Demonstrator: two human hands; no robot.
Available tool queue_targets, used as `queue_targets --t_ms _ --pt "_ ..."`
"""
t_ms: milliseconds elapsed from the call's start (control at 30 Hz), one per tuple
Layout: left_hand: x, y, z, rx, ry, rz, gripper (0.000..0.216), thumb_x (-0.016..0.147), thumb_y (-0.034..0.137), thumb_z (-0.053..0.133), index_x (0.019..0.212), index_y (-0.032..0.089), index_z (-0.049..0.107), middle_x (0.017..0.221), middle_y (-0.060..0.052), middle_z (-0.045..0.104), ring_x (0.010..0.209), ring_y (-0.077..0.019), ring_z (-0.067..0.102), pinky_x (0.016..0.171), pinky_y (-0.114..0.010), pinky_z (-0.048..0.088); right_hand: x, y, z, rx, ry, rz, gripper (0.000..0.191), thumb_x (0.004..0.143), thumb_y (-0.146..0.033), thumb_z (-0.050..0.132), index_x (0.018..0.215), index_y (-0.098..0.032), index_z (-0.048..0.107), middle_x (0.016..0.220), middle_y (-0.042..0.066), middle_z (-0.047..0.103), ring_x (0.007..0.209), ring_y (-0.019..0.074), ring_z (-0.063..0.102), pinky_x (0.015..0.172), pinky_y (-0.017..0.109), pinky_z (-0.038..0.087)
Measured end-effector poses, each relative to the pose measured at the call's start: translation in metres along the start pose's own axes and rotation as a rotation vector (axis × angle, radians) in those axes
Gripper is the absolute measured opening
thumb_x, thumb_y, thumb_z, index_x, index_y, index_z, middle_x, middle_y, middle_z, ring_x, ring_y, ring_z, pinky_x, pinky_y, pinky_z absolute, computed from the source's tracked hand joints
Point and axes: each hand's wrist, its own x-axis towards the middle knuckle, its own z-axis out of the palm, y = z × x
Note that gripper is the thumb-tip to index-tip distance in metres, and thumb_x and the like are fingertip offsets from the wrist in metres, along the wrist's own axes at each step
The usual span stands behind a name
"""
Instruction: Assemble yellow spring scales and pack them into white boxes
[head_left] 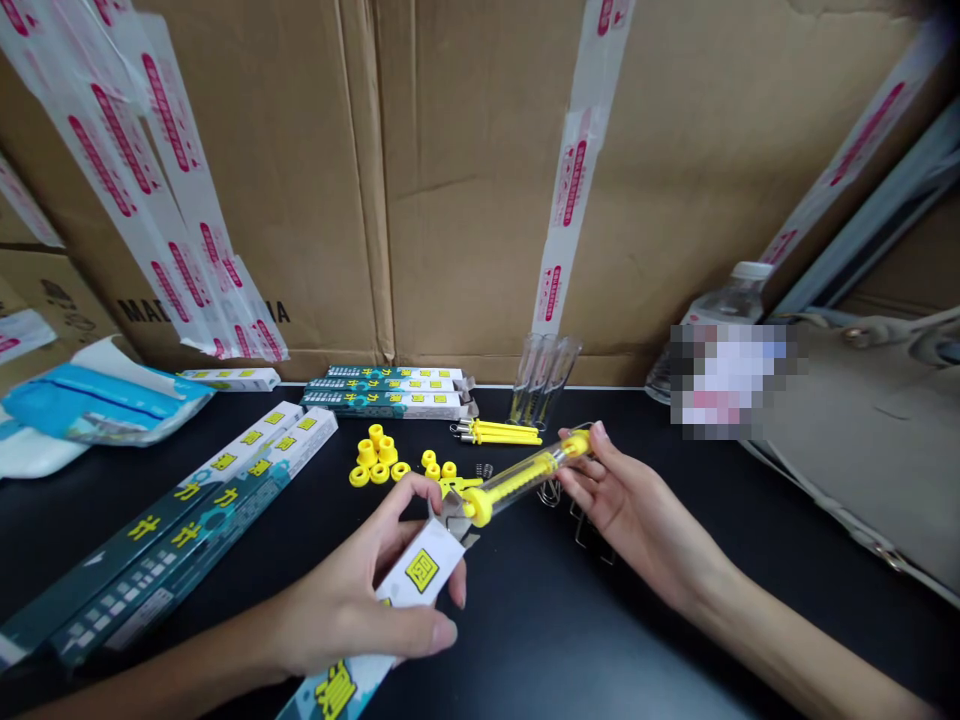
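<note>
My left hand [382, 590] is wrapped round a long narrow cardboard box [424, 565], white and teal with yellow characters, its end flaps open. In my right hand [622, 500], the fingers pinch the yellow far end of a tubular spring scale [525, 478]. It has a clear tube, a yellow inner rod and yellow end caps. The scale slants down to the left, and its lower cap sits at the open mouth of the box. Whether its tip is inside the box is hard to make out.
Behind the hands lie yellow caps and rings [379, 450], yellow rods with hooks [499, 432] and upright clear tubes [544, 380]. More boxes [225, 500] lie left, others [390, 395] at the back. A bottle [731, 300] and a bag [862, 440] stand right.
</note>
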Motion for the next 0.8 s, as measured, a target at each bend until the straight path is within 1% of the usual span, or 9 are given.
queue_targets --t_ms 133,300,367,467,567,667,800 --pt "-0.001 0.001 0.0 0.003 0.007 -0.002 0.064 0.076 0.031 0.082 0.114 0.029 0.031 0.096 0.001 0.064 0.052 -0.0015 0.047 0.046 -0.011 0.037 -0.004 0.0 0.003 -0.037 -0.005 -0.012 0.022 0.088 -0.035 0.075 0.091 -0.014 0.077 0.084 0.004 0.077 0.072 0.0114 0.073 0.074 0.018 0.065" --pt "-0.001 0.003 0.001 0.011 0.01 -0.002 0.066 0.075 0.03 0.083 0.118 0.03 0.032 0.097 0.001 0.064 0.052 -0.0024 0.048 0.047 -0.013 0.038 -0.004 -0.002 0.007 -0.129 0.038 -0.099 0.024 0.082 -0.036 0.08 0.09 -0.013 0.077 0.086 0.005 0.076 0.073 0.0133 0.072 0.073 0.021 0.065" --pt "-0.001 0.003 0.001 0.012 0.013 -0.009 0.067 0.076 0.03 0.083 0.119 0.03 0.031 0.097 0.0 0.064 0.053 -0.0026 0.049 0.047 -0.013 0.038 -0.004 -0.001 0.007 -0.158 0.047 -0.138 0.024 0.082 -0.037 0.08 0.089 -0.014 0.076 0.085 0.005 0.076 0.074 0.014 0.072 0.072 0.021 0.065" --pt "-0.001 0.004 0.002 0.019 0.014 -0.009 0.068 0.076 0.03 0.082 0.12 0.03 0.031 0.098 0.0 0.064 0.053 -0.0026 0.049 0.047 -0.012 0.038 -0.005 0.0 0.008 -0.184 0.024 -0.164 0.023 0.085 -0.037 0.077 0.091 -0.015 0.076 0.084 0.005 0.076 0.074 0.014 0.073 0.073 0.021 0.065" --pt "-0.001 0.004 0.003 0.019 0.012 -0.006 0.069 0.076 0.03 0.082 0.121 0.031 0.03 0.097 0.001 0.064 0.053 -0.0025 0.048 0.047 -0.012 0.038 -0.006 0.0 0.009 -0.184 -0.018 -0.148 0.023 0.086 -0.037 0.076 0.093 -0.015 0.076 0.087 0.004 0.076 0.073 0.013 0.072 0.072 0.021 0.065" --pt "0.0 0.005 0.003 0.01 0.004 -0.007 0.069 0.076 0.03 0.082 0.121 0.03 0.03 0.096 0.001 0.064 0.052 -0.0023 0.048 0.046 -0.012 0.038 -0.008 0.001 0.011 -0.167 -0.044 -0.107 0.024 0.084 -0.038 0.078 0.093 -0.016 0.076 0.088 0.004 0.077 0.071 0.0123 0.072 0.07 0.02 0.065" --pt "0.001 0.005 0.002 0.008 -0.021 0.004 0.068 0.077 0.029 0.082 0.122 0.03 0.031 0.096 0.0 0.064 0.052 -0.0027 0.048 0.046 -0.013 0.037 -0.01 0.003 0.011 -0.173 -0.079 -0.071 0.024 0.084 -0.039 0.078 0.091 -0.016 0.076 0.088 0.004 0.077 0.072 0.0126 0.073 0.071 0.02 0.064"
